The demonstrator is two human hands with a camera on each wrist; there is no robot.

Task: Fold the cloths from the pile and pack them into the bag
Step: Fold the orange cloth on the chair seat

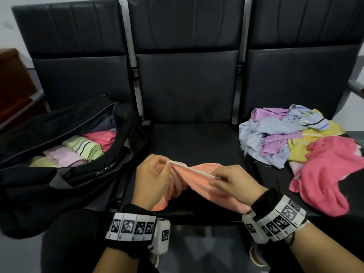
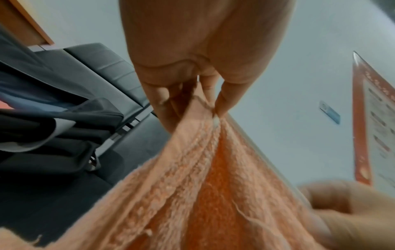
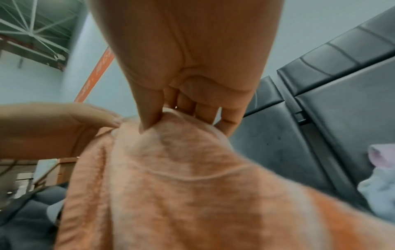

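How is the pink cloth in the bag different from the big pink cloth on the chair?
The pink cloth in the bag is folded into a neat bundle; the pink cloth on the chair lies spread out and crumpled. The first is tucked inside the black bag beside a green striped cloth; the second lies at the near end of the loose pile, hanging over the seat's front edge. Both are the same bright pink.
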